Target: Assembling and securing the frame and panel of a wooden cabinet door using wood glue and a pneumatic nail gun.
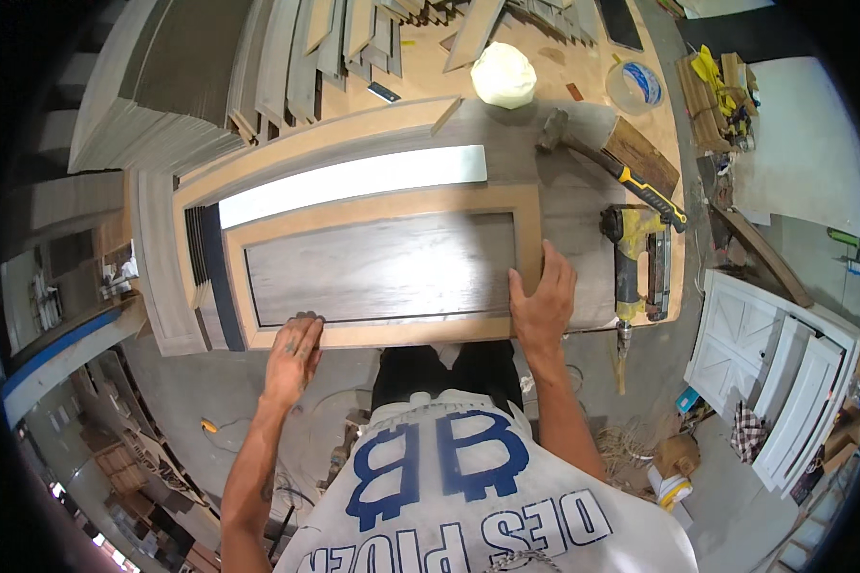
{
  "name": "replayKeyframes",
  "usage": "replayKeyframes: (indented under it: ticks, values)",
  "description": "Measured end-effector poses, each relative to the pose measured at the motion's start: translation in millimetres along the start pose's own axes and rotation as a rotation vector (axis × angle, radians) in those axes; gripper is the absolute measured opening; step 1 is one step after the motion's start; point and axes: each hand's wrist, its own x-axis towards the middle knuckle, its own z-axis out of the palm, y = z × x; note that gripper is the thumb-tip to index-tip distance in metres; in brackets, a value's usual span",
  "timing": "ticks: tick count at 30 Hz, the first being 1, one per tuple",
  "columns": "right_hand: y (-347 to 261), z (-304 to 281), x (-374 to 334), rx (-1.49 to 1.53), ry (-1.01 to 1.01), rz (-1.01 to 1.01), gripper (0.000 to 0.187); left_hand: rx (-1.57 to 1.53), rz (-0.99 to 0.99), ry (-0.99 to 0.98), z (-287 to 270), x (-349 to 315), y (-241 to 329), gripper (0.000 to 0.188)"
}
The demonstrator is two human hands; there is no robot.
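A framed wooden panel (392, 328), like a cabinet door, lies on the workbench before me. Its border is pale bare wood, and a grey wood-grain panel (382, 267) sits inside. My left hand (296, 351) grips the frame's near rail toward its left end, fingers bent over the edge. At the near right corner, my right hand (545, 304) holds the frame with thumb and fingers astride its right side. A bright white strip (354, 186) lies just beyond the frame, and a dark strip (224, 277) runs along its left end.
Right of the panel lie a hammer (640, 191), a yellow nail gun (637, 263) and a wood block (645, 153). Farther back are a pale round bundle (504, 76), a tape roll (635, 86) and several grey strips. Stacked boards (167, 76) stand at the far left.
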Motion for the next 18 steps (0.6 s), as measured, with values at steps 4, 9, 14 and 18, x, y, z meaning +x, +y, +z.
replayKeyframes:
  ticks: [4, 9, 14, 18]
  values:
    - [-1.2, -1.0, -2.1, -0.008, 0.008, 0.007, 0.062, -0.021, -0.005, -0.031, 0.6, 0.3, -3.5, 0.063]
    - [-4.8, -0.7, -1.4, 0.001, 0.008, 0.024, 0.064, -0.036, -0.001, -0.039, -1.8, 1.5, -6.8, 0.064]
    - [-8.0, -0.9, -0.1, 0.015, -0.003, 0.060, 0.062, -0.028, 0.001, -0.028, 1.3, -0.2, -9.4, 0.064]
    - [-7.3, -2.2, 1.6, 0.029, -0.013, 0.074, 0.061, -0.003, 0.024, -0.011, 1.5, 1.2, -8.6, 0.066]
